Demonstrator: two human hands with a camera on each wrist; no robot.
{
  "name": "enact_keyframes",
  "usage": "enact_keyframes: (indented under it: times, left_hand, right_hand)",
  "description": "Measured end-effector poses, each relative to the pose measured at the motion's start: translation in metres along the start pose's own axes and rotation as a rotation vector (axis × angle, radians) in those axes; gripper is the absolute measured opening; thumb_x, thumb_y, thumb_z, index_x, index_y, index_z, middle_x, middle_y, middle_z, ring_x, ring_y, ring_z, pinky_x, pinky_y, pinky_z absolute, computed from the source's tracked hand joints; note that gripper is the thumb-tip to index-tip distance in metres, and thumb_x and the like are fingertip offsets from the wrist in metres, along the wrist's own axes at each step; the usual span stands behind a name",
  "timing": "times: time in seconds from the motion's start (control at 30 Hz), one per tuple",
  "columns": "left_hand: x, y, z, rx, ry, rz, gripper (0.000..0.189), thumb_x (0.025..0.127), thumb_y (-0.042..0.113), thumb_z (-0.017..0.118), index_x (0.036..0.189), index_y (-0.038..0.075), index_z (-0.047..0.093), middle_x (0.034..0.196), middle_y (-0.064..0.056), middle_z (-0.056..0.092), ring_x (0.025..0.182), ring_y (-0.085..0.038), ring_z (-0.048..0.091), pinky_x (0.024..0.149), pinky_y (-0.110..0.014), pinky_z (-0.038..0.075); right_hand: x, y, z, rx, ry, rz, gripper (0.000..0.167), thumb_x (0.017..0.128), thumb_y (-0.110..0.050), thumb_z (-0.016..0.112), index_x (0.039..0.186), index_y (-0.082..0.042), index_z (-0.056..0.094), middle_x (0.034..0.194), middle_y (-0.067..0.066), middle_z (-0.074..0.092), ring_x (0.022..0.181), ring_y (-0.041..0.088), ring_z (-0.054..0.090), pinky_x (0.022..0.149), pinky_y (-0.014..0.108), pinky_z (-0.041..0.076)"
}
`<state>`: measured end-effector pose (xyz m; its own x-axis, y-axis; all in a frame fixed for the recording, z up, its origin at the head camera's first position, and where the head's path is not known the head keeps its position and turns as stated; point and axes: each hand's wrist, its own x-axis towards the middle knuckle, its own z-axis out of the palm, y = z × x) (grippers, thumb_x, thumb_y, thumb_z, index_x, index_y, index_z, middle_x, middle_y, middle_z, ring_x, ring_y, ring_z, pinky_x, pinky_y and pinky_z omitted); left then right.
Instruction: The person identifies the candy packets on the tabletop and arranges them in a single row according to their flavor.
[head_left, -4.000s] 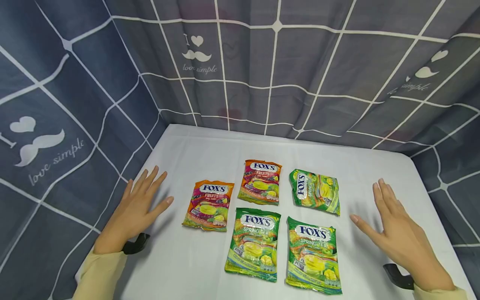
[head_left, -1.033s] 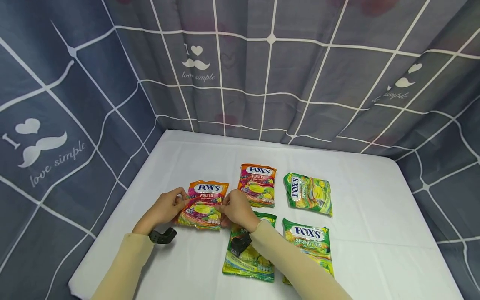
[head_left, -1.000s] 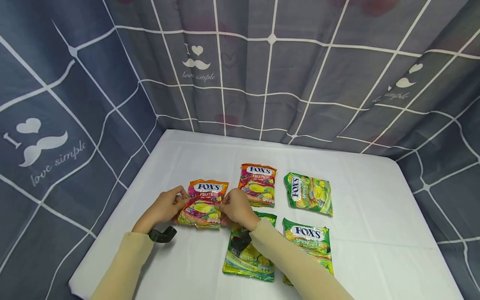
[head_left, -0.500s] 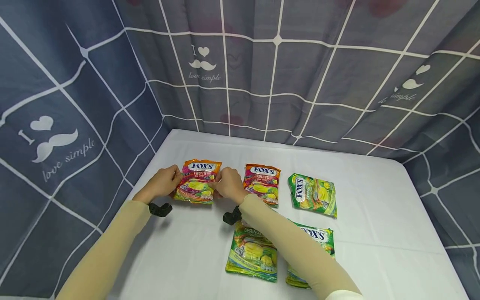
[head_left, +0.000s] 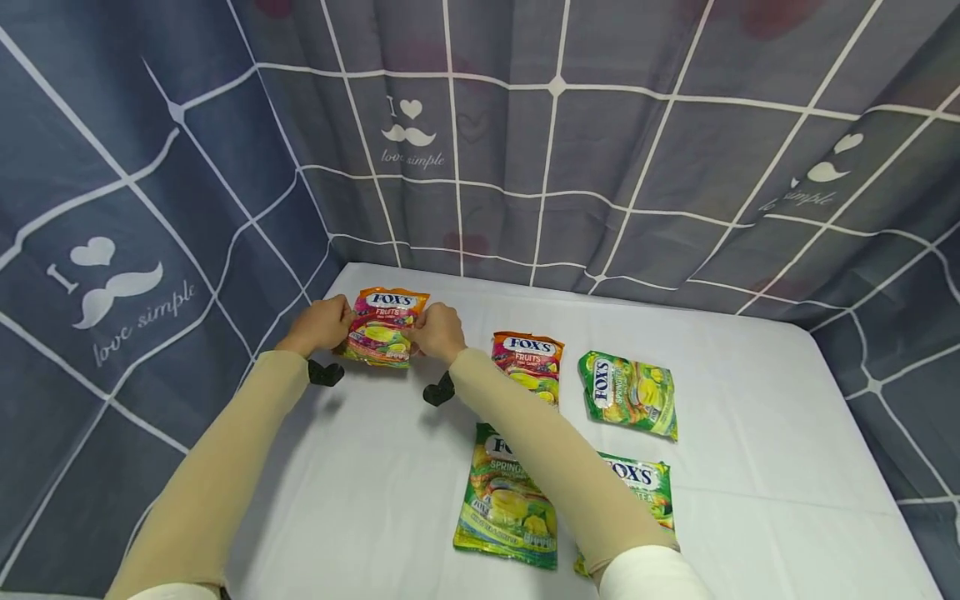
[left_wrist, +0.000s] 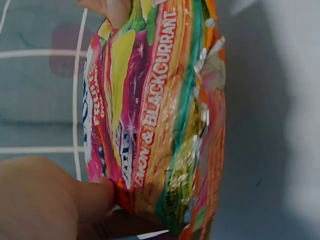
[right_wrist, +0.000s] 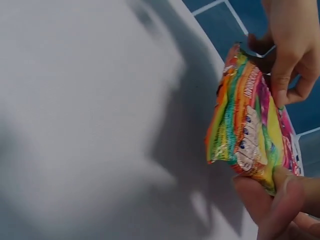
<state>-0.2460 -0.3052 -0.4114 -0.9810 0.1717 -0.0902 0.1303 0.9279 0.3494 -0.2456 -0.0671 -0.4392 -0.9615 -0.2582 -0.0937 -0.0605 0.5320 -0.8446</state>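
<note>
A red-and-orange candy bag [head_left: 381, 333] marked FOX'S Fruits is held up over the table's back left corner. My left hand [head_left: 321, 323] pinches its left edge, while my right hand [head_left: 439, 331] pinches the opposite edge. In the left wrist view, the bag's lower front [left_wrist: 155, 105] reads lemon and blackcurrant, with the left thumb [left_wrist: 95, 200] pressed on its face. From the right wrist, the bag [right_wrist: 250, 115] hangs above its shadow, and the right thumb [right_wrist: 277, 210] lies on its near edge. Fingers behind the bag are mostly hidden.
A second red-and-orange candy bag [head_left: 527, 358] lies mid-table, partly behind the right sleeve [head_left: 555, 458]. Three green Spring Tea bags lie around it: one sideways [head_left: 630, 392], one in front [head_left: 506, 508], one partly covered [head_left: 645, 483]. Dark checked curtains [head_left: 495, 167] border the white table [head_left: 360, 483].
Both hands were apart and open at first, then took hold of the left red-and-orange candy bag. They have carried it up and away toward the back left corner. The other bags stay put.
</note>
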Motion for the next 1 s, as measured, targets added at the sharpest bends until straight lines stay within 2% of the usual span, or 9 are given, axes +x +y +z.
enact_keyframes:
  times: [0.17, 0.2, 0.23, 0.3, 0.43, 0.47, 0.53, 0.73, 1.0]
  left_hand:
    - [0.016, -0.012, -0.005, 0.021, -0.007, -0.031, 0.018, 0.113, 0.012, 0.047, 0.103, 0.001, 0.057, 0.084, -0.014, 0.063, 0.078, -0.032, 0.063, 0.07, -0.05, 0.049]
    - [0.019, -0.013, -0.005, 0.027, -0.009, -0.038, 0.018, 0.113, 0.013, 0.047, 0.104, 0.001, 0.057, 0.084, -0.014, 0.063, 0.079, -0.033, 0.063, 0.07, -0.05, 0.05]
    - [0.026, -0.026, -0.001, 0.022, -0.013, -0.026, 0.021, 0.114, 0.017, 0.045, 0.105, 0.003, 0.058, 0.084, -0.012, 0.063, 0.079, -0.031, 0.063, 0.07, -0.049, 0.05]
    - [0.029, -0.03, 0.0, 0.042, -0.02, -0.048, 0.023, 0.114, 0.017, 0.044, 0.105, 0.002, 0.059, 0.086, -0.013, 0.063, 0.081, -0.032, 0.063, 0.071, -0.05, 0.051]
    - [0.032, -0.038, 0.007, 0.054, -0.044, -0.096, 0.022, 0.114, 0.017, 0.042, 0.107, 0.003, 0.057, 0.092, -0.016, 0.064, 0.085, -0.034, 0.062, 0.074, -0.051, 0.052]
    - [0.027, -0.029, 0.005, 0.059, -0.047, -0.127, 0.018, 0.112, 0.013, 0.043, 0.107, 0.001, 0.055, 0.094, -0.019, 0.063, 0.086, -0.037, 0.062, 0.074, -0.053, 0.051]
    - [0.028, -0.032, 0.009, 0.038, -0.042, -0.142, 0.017, 0.112, 0.013, 0.043, 0.106, 0.001, 0.054, 0.095, -0.019, 0.062, 0.087, -0.036, 0.061, 0.075, -0.052, 0.05]
    - [0.031, -0.037, 0.021, 0.005, -0.001, -0.173, 0.015, 0.112, 0.014, 0.046, 0.105, 0.003, 0.053, 0.096, -0.018, 0.062, 0.091, -0.037, 0.062, 0.077, -0.053, 0.05]
    - [0.034, -0.044, 0.029, 0.0, -0.003, -0.229, 0.015, 0.113, 0.016, 0.046, 0.106, 0.004, 0.053, 0.103, -0.02, 0.063, 0.095, -0.039, 0.062, 0.081, -0.056, 0.051]
  right_hand:
    - [0.015, -0.003, 0.011, 0.032, 0.051, 0.053, 0.027, 0.1, -0.018, 0.084, 0.085, -0.001, 0.069, 0.068, 0.011, 0.074, 0.063, 0.026, 0.077, 0.053, 0.023, 0.054]
    - [0.018, -0.003, 0.014, 0.032, 0.062, 0.061, 0.027, 0.099, -0.019, 0.085, 0.085, -0.001, 0.069, 0.067, 0.01, 0.074, 0.061, 0.024, 0.076, 0.053, 0.023, 0.053]
    - [0.02, -0.003, 0.017, 0.034, 0.07, 0.072, 0.027, 0.099, -0.019, 0.085, 0.085, -0.002, 0.069, 0.067, 0.008, 0.073, 0.059, 0.021, 0.073, 0.053, 0.023, 0.052]
    - [0.024, -0.001, 0.024, 0.029, 0.079, 0.088, 0.027, 0.099, -0.021, 0.085, 0.085, -0.003, 0.071, 0.069, 0.005, 0.071, 0.058, 0.015, 0.067, 0.053, 0.022, 0.05]
    - [0.029, 0.003, 0.037, 0.02, 0.085, 0.129, 0.027, 0.099, -0.024, 0.086, 0.084, -0.006, 0.073, 0.073, 0.002, 0.069, 0.061, 0.011, 0.061, 0.058, 0.024, 0.046]
    - [0.03, 0.004, 0.039, 0.017, 0.09, 0.136, 0.027, 0.099, -0.024, 0.085, 0.083, -0.007, 0.072, 0.074, 0.001, 0.069, 0.062, 0.011, 0.061, 0.059, 0.024, 0.046]
    - [0.031, 0.006, 0.042, 0.019, 0.102, 0.143, 0.027, 0.1, -0.024, 0.085, 0.084, -0.007, 0.072, 0.075, 0.001, 0.069, 0.065, 0.012, 0.061, 0.062, 0.025, 0.046]
    - [0.034, 0.009, 0.048, 0.065, 0.125, 0.134, 0.023, 0.1, -0.02, 0.085, 0.087, -0.005, 0.073, 0.078, 0.004, 0.071, 0.067, 0.014, 0.062, 0.062, 0.025, 0.049]
    - [0.034, 0.014, 0.053, 0.099, 0.124, 0.106, 0.021, 0.1, -0.015, 0.084, 0.088, -0.001, 0.074, 0.082, 0.006, 0.071, 0.068, 0.015, 0.064, 0.061, 0.025, 0.054]
